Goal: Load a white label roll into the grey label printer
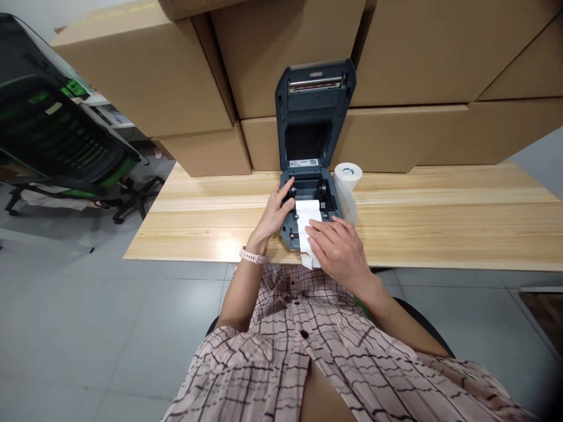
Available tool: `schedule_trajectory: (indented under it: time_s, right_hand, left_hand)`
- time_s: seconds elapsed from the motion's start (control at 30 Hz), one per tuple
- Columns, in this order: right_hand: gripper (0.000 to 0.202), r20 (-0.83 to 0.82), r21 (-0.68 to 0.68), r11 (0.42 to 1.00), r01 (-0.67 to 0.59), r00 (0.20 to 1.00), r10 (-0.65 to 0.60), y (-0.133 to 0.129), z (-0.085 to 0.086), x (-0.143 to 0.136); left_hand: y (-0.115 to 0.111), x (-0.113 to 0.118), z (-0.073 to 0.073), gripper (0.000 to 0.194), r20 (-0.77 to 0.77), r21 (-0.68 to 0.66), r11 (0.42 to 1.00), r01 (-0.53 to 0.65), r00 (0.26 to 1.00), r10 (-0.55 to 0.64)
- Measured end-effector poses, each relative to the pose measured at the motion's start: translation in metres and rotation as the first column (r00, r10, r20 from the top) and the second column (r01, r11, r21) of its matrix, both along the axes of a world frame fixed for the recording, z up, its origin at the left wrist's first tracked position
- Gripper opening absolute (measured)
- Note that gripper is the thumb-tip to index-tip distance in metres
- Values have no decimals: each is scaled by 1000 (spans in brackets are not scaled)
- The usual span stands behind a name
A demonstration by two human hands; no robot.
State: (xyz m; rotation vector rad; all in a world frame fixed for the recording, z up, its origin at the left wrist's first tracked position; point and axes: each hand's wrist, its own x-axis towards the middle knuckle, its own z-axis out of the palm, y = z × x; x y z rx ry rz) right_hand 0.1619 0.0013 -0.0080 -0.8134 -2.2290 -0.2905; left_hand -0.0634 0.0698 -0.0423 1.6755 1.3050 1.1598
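Observation:
A dark grey label printer (288,227) stands on the wooden table with its lid (315,111) raised. A strip of white label paper (308,210) runs out over the printer's front, its torn end hanging past the table edge. My left hand (276,212) rests on the printer's left side, thumb and fingers apart, fingertips near the black roll holder (322,189) inside. My right hand (338,249) lies over the paper strip with its fingers stretched across it; whatever is under the palm is hidden. Right beside the printer is a white paper roll (348,173) standing on end, with a loose translucent strip.
Large cardboard boxes (149,76) are stacked along the back of the wooden table (440,223), close behind the raised lid. Off to the left, a black and green office chair (57,135) stands on the grey tiled floor, with part of another person near it.

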Motion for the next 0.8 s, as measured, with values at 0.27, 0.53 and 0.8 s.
schedule_trajectory:
  time_s: [0.27, 0.53, 0.8]
  right_hand:
    - [16, 0, -6, 1000, 0, 1000, 0, -1, 3, 0]
    - [14, 10, -11, 1000, -4, 1000, 4, 2, 3, 2]
    - [21, -122, -202, 962, -181, 980, 159, 15, 16, 18]
  left_hand:
    - [2, 0, -1, 65, -18, 10, 1000, 3, 1000, -3]
    - [1, 2, 1, 66, -1, -3, 1000, -5, 1000, 5]
    - [-14, 7, 5, 66, 51, -7, 995, -97, 994, 97]
